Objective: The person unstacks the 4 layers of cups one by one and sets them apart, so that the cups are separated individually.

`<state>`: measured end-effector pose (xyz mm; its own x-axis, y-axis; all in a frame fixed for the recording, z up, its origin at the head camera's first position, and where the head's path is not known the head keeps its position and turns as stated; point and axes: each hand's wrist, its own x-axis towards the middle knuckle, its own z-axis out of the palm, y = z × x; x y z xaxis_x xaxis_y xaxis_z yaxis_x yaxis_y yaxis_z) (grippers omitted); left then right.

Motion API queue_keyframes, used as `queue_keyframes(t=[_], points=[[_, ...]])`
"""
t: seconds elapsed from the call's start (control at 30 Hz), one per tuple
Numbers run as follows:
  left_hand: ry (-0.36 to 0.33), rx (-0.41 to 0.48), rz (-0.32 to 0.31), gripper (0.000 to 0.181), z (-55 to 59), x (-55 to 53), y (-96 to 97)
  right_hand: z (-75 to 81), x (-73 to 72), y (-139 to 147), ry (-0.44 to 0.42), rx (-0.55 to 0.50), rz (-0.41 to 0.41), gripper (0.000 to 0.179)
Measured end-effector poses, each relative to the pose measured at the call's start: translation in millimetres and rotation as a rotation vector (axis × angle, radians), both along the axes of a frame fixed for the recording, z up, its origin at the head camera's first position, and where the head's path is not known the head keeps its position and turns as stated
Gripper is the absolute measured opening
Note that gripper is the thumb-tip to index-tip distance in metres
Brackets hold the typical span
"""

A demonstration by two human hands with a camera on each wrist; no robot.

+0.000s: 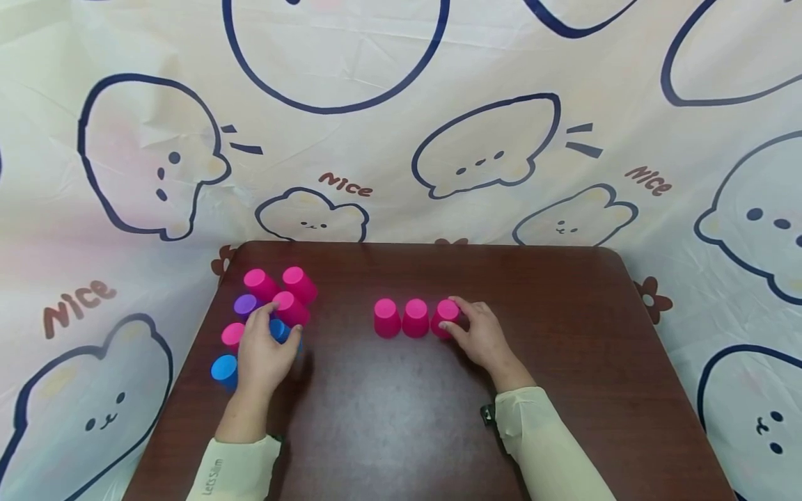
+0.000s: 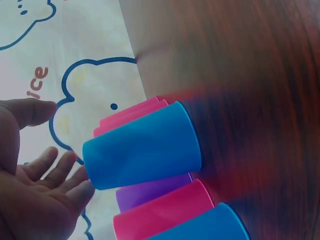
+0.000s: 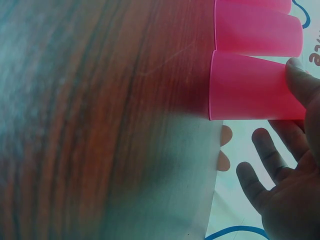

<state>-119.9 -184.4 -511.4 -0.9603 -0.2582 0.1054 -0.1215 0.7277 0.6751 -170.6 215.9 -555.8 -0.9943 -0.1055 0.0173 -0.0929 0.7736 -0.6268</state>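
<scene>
Three pink cups stand upside down in a row near the middle of the table: a left one [image 1: 387, 319], a middle one [image 1: 415, 319] and a right one [image 1: 442, 319]. My right hand [image 1: 487, 339] pinches the right cup between thumb and forefinger; its other fingers spread away in the right wrist view. At the left, my left hand [image 1: 266, 355] reaches over a blue cup [image 2: 145, 147], thumb and fingers apart around its narrow end. In the left wrist view the thumb stands clear of that cup; whether a fingertip touches it, I cannot tell.
Around my left hand stand more upturned cups: several pink ones [image 1: 299, 285], a purple one [image 1: 245, 305] and another blue one [image 1: 224, 371]. The brown table [image 1: 388, 424] ends at a printed cloth [image 1: 388, 153] behind it.
</scene>
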Motion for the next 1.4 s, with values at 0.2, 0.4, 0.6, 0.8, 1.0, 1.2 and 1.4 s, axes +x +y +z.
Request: queue_keyframes(t=[0.2,0.4,0.6,0.8,1.0,1.2,1.4], points=[[0.048,0.012,-0.091,0.072,-2.5,-1.8,10.2,-1.1,0.4,-1,0.0,0.001,-0.006,0.066],[0.064,0.027,-0.154,0.073,-5.0,-4.7,19.0,-0.9,1.1,-1,-0.003,-0.003,-0.007,0.066],[0.08,0.033,-0.224,0.08,-6.3,-7.6,26.9,-0.8,2.0,-1,-0.009,-0.002,-0.015,0.067],[0.073,0.06,-0.267,0.084,-5.8,-11.6,37.7,-1.4,1.5,-1,0.002,-0.001,-0.01,0.067],[0.028,0.11,-0.317,0.089,-1.9,-19.2,50.5,-1.1,1.7,-1,0.002,-0.001,-0.015,0.067],[0.007,0.13,-0.344,0.088,4.1,-25.3,63.0,-0.7,1.9,-1,-0.005,-0.002,-0.016,0.067],[0.005,0.124,-0.36,0.09,10.0,-30.5,73.1,-0.2,0.7,-1,0.004,0.0,-0.01,0.067]])
